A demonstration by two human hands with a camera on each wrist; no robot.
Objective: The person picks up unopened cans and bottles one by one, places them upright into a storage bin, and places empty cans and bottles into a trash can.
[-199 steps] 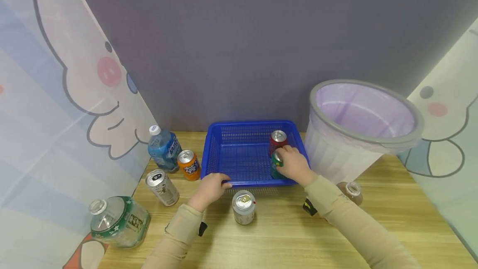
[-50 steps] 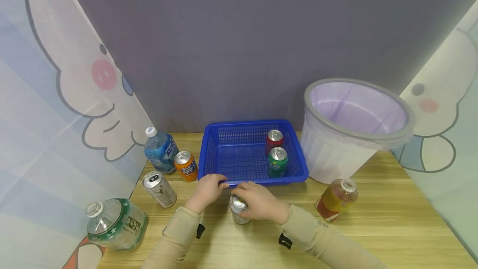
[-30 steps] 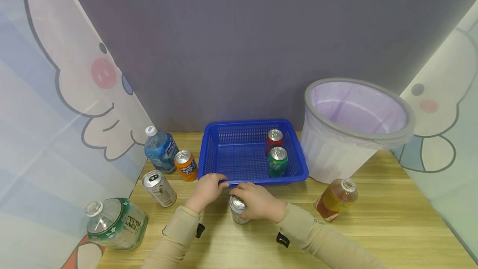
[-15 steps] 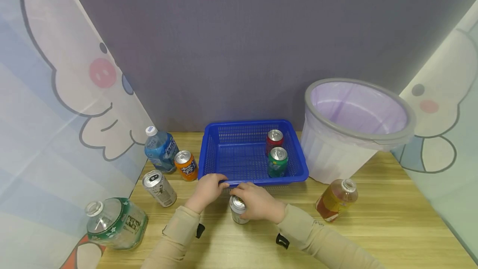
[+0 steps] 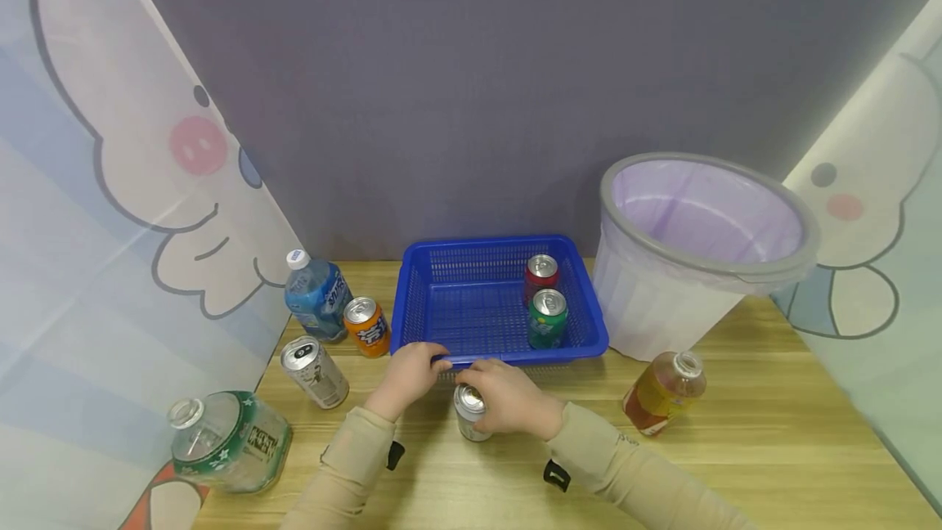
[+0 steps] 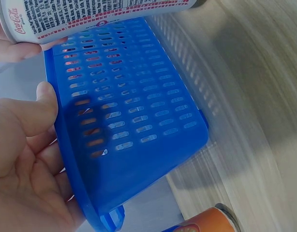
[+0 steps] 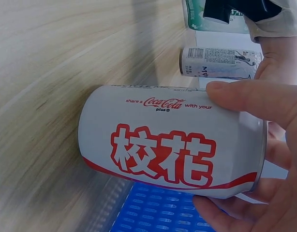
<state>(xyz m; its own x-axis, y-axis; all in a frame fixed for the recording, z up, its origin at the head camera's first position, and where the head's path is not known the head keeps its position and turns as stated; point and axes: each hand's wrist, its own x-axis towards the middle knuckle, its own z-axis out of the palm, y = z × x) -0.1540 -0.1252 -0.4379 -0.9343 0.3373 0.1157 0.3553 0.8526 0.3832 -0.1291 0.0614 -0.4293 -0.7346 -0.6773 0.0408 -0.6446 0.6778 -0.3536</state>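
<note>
My right hand (image 5: 511, 399) grips a white Coca-Cola can (image 7: 163, 140) near its top, thumb on one side and fingers on the other. The can stands upright on the table just in front of the blue plastic basket (image 6: 134, 179). With the thumb outside and the fingers behind the rim, my left hand (image 6: 27, 150) holds the basket's front edge. Inside the basket, at its right end, a green Sprite can (image 5: 547, 321) stands in front of a red can (image 5: 540, 278).
Left of the basket are an orange can (image 5: 366, 327), a blue drink bottle (image 5: 319, 297), a white-grey can (image 5: 315, 373) and a large green-labelled clear bottle (image 5: 234, 442). On the right stand a lined waste bin (image 5: 648, 301) and a capless bottle of amber drink (image 5: 662, 395).
My right hand has left the green can in the basket and come down to the white can, which it now grips. During the last second, both hands have hardly moved.
</note>
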